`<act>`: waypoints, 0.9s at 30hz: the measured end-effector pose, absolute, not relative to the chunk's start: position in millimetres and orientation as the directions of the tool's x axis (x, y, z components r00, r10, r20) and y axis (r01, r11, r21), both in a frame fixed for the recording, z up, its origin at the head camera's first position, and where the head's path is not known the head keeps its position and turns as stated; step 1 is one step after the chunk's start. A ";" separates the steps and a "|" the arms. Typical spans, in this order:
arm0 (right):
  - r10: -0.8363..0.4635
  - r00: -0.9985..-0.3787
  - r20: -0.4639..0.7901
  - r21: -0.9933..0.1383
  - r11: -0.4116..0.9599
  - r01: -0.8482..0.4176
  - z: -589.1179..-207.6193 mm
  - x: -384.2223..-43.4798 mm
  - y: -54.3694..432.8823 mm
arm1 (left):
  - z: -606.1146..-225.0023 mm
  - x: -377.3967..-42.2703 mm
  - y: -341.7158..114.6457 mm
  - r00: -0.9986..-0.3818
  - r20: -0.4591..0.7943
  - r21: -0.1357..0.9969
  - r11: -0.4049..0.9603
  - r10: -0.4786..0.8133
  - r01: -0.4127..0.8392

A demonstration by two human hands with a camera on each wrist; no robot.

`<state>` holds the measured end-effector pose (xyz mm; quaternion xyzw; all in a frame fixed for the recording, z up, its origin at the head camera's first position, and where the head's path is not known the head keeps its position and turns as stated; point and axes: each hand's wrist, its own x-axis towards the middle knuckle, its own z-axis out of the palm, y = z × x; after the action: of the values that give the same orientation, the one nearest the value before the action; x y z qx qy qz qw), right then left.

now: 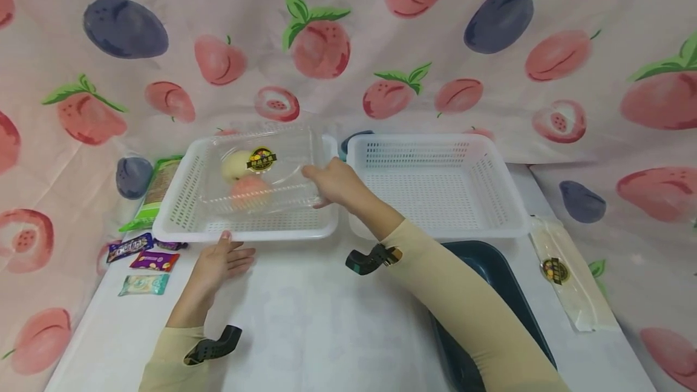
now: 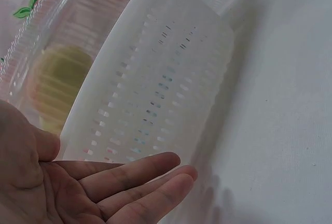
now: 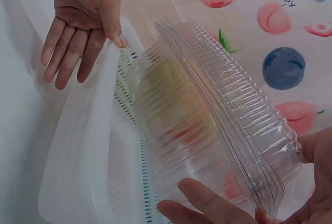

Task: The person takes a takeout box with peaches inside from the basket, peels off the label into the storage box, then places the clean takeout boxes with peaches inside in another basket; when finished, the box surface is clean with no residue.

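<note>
My right hand grips the right end of a clear plastic clamshell box with a round yellow-and-black label. A yellowish round fruit and a pinkish one show through its plastic. The box is tilted over the left white basket, as the right wrist view also shows. At that basket's front rim is my left hand, fingers extended and palm turned up in the left wrist view. Its thumb is at the rim; whether it presses there I cannot tell.
A second white basket stands to the right, with a dark tray in front of it under my right arm. A long wrapped pack lies far right. At left are a green bag and several small wrapped snacks.
</note>
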<state>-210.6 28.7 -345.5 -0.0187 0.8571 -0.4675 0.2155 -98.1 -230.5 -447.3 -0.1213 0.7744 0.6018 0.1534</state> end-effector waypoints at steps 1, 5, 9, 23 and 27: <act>-0.236 -0.909 -0.343 -0.815 0.555 0.164 -344.9 -208.9 31.2 | -447.0 -98.0 -230.3 -0.924 -0.382 0.895 0.248 -0.001 -0.371; -0.253 -0.916 -0.310 -0.852 0.502 0.150 -342.7 -201.1 42.3 | -446.5 -98.0 -229.9 -0.925 -0.381 0.894 0.258 0.005 -0.367; -0.245 -0.923 -0.295 -0.871 0.467 0.155 -341.9 -191.8 54.8 | -446.1 -98.0 -228.8 -0.924 -0.384 0.890 0.265 -0.008 -0.372; -0.204 -0.943 -0.263 -0.864 0.484 0.136 -342.9 -156.0 97.6 | -446.0 -94.5 -224.4 -0.931 -0.363 0.887 0.290 -0.044 -0.359; -0.197 -0.947 -0.253 -0.855 0.504 0.124 -344.5 -148.0 106.0 | -446.2 -94.2 -224.0 -0.929 -0.364 0.885 0.287 -0.061 -0.366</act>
<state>-148.0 106.0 -344.5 -0.0214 0.8522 -0.4973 0.1610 -94.2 -224.0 -446.2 -0.1349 0.7915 0.5815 0.1309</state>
